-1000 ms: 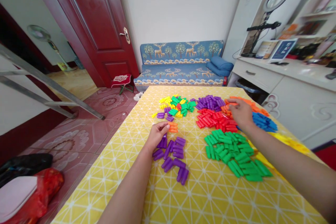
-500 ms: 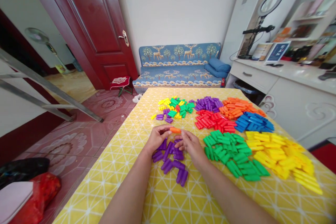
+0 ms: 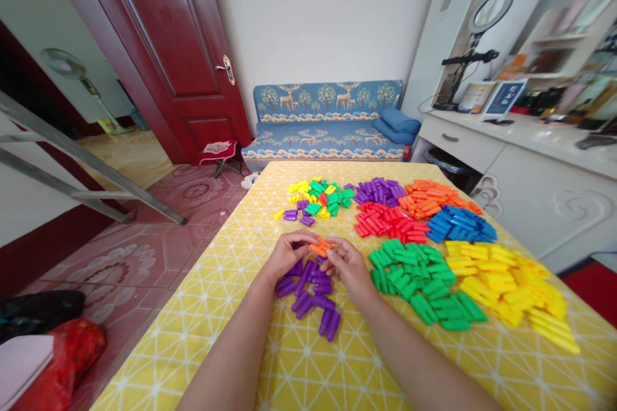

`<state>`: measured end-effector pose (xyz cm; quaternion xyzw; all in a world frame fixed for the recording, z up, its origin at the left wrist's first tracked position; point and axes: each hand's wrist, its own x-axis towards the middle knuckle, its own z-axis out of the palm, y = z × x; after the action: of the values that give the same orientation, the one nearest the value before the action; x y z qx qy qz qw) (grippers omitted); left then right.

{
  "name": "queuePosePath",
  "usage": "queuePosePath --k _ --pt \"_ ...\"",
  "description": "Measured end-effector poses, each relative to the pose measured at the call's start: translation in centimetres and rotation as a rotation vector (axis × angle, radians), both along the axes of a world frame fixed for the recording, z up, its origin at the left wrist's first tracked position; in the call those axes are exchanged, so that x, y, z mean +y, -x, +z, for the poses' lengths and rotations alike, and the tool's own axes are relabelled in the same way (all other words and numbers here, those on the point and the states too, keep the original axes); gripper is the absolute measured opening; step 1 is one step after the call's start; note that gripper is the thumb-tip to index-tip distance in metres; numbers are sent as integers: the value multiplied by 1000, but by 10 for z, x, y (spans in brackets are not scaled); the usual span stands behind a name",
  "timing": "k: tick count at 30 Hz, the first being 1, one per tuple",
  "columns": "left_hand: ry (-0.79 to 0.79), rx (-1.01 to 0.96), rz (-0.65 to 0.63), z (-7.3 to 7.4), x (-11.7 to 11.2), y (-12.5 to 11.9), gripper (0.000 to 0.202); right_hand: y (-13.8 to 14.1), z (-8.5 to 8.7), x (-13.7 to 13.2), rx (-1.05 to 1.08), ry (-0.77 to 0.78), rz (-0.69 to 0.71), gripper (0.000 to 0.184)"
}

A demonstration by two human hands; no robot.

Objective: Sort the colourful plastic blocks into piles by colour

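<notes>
Orange plastic tube pieces [image 3: 321, 246] sit between my two hands, above the table; they look like a pair side by side. My left hand [image 3: 285, 255] pinches their left end with thumb and fingers. From the other side my right hand [image 3: 349, 266] grips the right end. Just below the hands lie several purple tube pieces [image 3: 313, 301], many joined in pairs, partly hidden by my fingers. Beyond my hands a mixed heap of yellow, green, purple and red pieces [image 3: 322, 198] is spread out.
On the right of the yellow patterned tablecloth [image 3: 202, 314] are piles of purple [image 3: 378, 191], red [image 3: 390, 223], orange [image 3: 436, 196], blue [image 3: 461, 225], green [image 3: 424, 279] and yellow pieces [image 3: 511, 279]. A blue sofa [image 3: 328, 135] stands behind the table, a white dresser [image 3: 535, 186] to the right.
The orange item, a single bar between my fingertips before, now shows as two pieces side by side, tilted. My right hand has turned and closed in around it. The view has shifted slightly.
</notes>
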<state>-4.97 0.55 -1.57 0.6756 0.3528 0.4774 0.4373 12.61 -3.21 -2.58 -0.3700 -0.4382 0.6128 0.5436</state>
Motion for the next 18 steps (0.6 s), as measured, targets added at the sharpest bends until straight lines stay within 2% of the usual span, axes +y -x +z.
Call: queuePosePath --k 6,18 --pt "25 -9 18 0 1 -1 12 0 -1 1 -45 -2 24 30" --pt "83 0 45 1 1 -3 12 0 0 2 -59 -25 32 32"
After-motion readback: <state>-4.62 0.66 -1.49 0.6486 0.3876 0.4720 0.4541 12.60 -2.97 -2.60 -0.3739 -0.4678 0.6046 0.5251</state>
